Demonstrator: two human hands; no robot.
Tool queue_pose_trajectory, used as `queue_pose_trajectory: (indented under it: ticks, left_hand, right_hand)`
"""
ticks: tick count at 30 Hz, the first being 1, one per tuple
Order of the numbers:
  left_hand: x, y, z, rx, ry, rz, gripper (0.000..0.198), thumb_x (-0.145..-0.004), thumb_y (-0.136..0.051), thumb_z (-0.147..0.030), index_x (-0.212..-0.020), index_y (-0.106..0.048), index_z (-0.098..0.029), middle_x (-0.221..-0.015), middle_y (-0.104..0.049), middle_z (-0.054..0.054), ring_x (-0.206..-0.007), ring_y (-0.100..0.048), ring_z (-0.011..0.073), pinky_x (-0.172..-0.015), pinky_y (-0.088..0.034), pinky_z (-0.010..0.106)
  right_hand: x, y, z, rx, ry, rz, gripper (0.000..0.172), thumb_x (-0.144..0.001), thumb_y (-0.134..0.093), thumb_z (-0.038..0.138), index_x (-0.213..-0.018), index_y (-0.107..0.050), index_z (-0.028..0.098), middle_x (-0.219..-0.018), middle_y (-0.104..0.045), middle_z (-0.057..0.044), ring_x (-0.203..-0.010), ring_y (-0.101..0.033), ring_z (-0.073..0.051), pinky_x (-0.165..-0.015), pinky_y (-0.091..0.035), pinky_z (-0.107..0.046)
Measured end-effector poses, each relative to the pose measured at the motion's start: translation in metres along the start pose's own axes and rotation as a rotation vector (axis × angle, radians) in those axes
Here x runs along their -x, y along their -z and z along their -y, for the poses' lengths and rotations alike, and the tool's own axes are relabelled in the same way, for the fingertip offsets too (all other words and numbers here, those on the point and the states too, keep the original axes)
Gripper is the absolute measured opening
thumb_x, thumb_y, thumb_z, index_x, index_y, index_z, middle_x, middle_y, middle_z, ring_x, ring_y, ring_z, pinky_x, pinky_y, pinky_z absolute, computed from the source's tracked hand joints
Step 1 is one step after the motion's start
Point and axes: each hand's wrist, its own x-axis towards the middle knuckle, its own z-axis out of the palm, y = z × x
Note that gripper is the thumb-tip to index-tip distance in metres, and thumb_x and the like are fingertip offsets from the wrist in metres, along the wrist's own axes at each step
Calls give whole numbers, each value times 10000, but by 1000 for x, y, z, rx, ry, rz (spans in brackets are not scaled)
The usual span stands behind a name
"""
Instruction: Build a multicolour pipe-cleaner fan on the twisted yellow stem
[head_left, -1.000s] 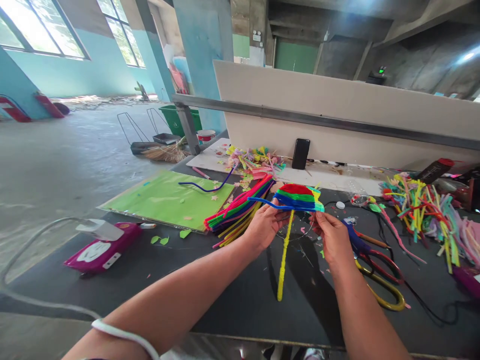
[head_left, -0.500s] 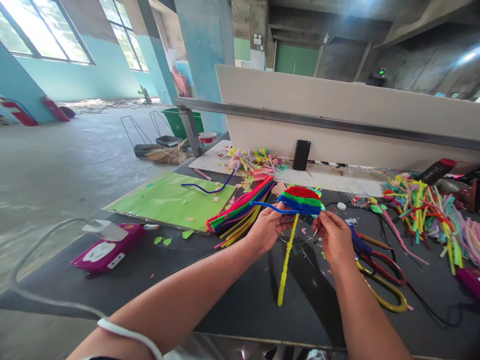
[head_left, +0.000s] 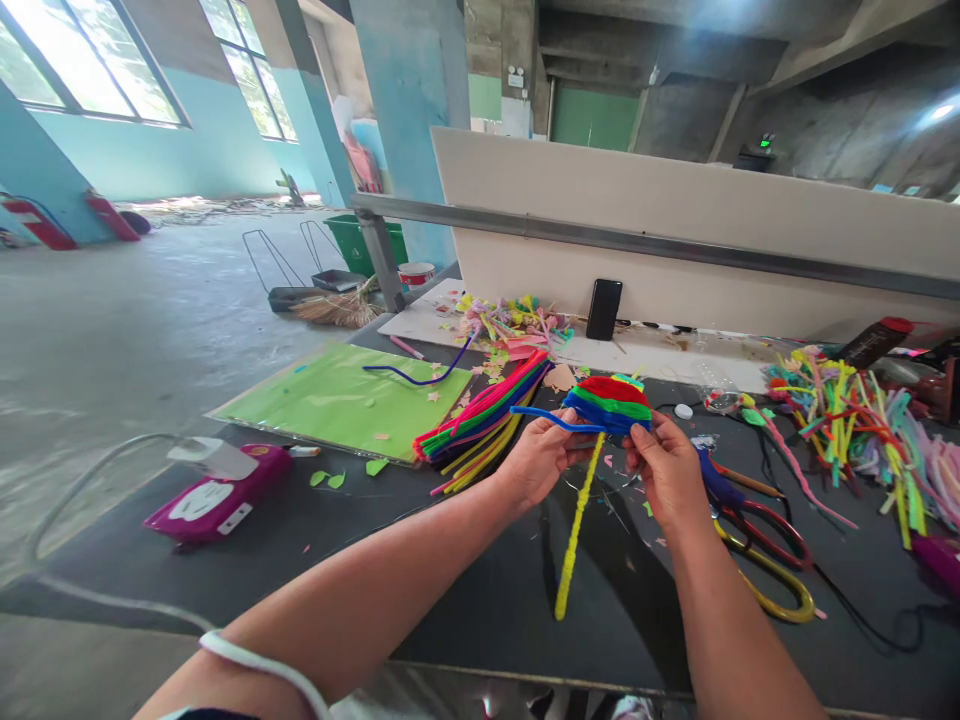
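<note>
Between my two hands, above the dark table, is a pipe-cleaner figure (head_left: 611,400) with curved red, green and blue bands. From its underside a yellow fuzzy stem (head_left: 576,535) slants down. My left hand (head_left: 541,458) grips the figure's lower left, its thumb by a loose blue pipe-cleaner end (head_left: 551,416) that sticks out to the left. At the right edge my right hand (head_left: 664,462) pinches the blue band, thumb in front and fingers behind. Left of the hands lies a bundle of coloured pipe cleaners (head_left: 487,420).
Scissors (head_left: 772,560) with red and yellow handles lie right of my right hand. A green sheet pack (head_left: 337,400) and a purple box with a white charger (head_left: 217,495) are on the left. Pipe-cleaner scraps (head_left: 840,430) pile at right; a phone (head_left: 604,310) leans against the white board.
The figure has shifted slightly right and down. My right thumb has come round onto the front of the blue band, and the right fingers have moved closer in behind it.
</note>
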Motion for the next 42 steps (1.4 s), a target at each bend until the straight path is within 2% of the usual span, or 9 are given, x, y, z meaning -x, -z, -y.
queue_pose_trajectory:
  ticks: [3, 5, 12, 16, 24, 27, 31, 36, 42]
  left_hand:
    - [2, -1, 2, -24, 9, 35, 350, -743, -656, -444, -899, -647, -130, -932, -681, 101, -828, -650, 200, -743, -504, 321]
    - [3, -2, 3, -33, 11, 59, 344, -738, -661, -444, -888, -654, -135, -946, -681, 98, -849, -651, 208, -748, -505, 325]
    - [4, -3, 5, -45, 30, 87, 319, -758, -644, -432, -870, -653, -134, -907, -686, 96, -827, -655, 212, -747, -508, 345]
    - [6, -5, 5, -61, 15, 123, 334, -784, -610, -441, -909, -639, -132, -929, -676, 105, -828, -652, 207, -751, -506, 346]
    - [6, -6, 2, -98, 33, 121, 341, -772, -625, -440, -901, -642, -125, -873, -667, 92, -802, -647, 192, -765, -488, 335]
    - [4, -3, 4, -110, 14, 125, 319, -795, -607, -412, -919, -638, -120, -888, -662, 98, -803, -640, 194, -742, -490, 332]
    - [2, 0, 6, -102, -26, 126, 265, -819, -589, -355, -903, -642, -109, -893, -653, 105, -799, -626, 185, -714, -490, 313]
    - [1, 1, 4, -5, -45, 107, 150, -776, -631, -223, -882, -647, -119, -909, -656, 87, -814, -625, 165, -768, -481, 300]
    - [-1, 1, 0, 80, -40, 80, 315, -728, -646, -173, -1042, -618, -169, -967, -667, 66, -882, -634, 171, -827, -469, 304]
  right_hand:
    - [-1, 2, 2, 57, -30, 80, 210, -675, -735, 322, -801, -627, 195, -562, -569, 42, -399, -429, -68, -378, -333, -213]
    - [-1, 4, 3, 64, -56, 104, 195, -658, -748, 312, -719, -614, 185, -549, -569, 37, -396, -423, -68, -376, -327, -216]
    - [-3, 15, 13, 25, -227, 175, 232, -600, -790, 274, -713, -608, 183, -538, -594, 28, -384, -443, -70, -366, -311, -200]
    - [-3, 17, 17, 18, -283, 216, 254, -594, -794, 283, -696, -585, 179, -556, -601, 21, -375, -400, -54, -336, -280, -183]
    - [-1, 10, 16, 54, -265, 158, 259, -579, -795, 301, -675, -590, 177, -508, -561, 42, -368, -378, -50, -325, -281, -183]
    - [-2, 11, 15, 51, -241, 159, 250, -586, -795, 287, -674, -588, 177, -465, -510, 60, -391, -420, -65, -344, -320, -186]
    - [-3, 12, 12, 72, -252, 123, 265, -573, -807, 277, -731, -622, 173, -534, -579, 35, -466, -514, -91, -371, -358, -183]
    - [-6, 14, 8, 75, -256, 101, 316, -561, -814, 276, -806, -646, 167, -610, -618, 14, -526, -573, -117, -365, -355, -179]
    - [-8, 14, 5, 62, -261, 106, 324, -562, -817, 265, -806, -627, 169, -600, -598, 25, -513, -563, -105, -346, -339, -165]
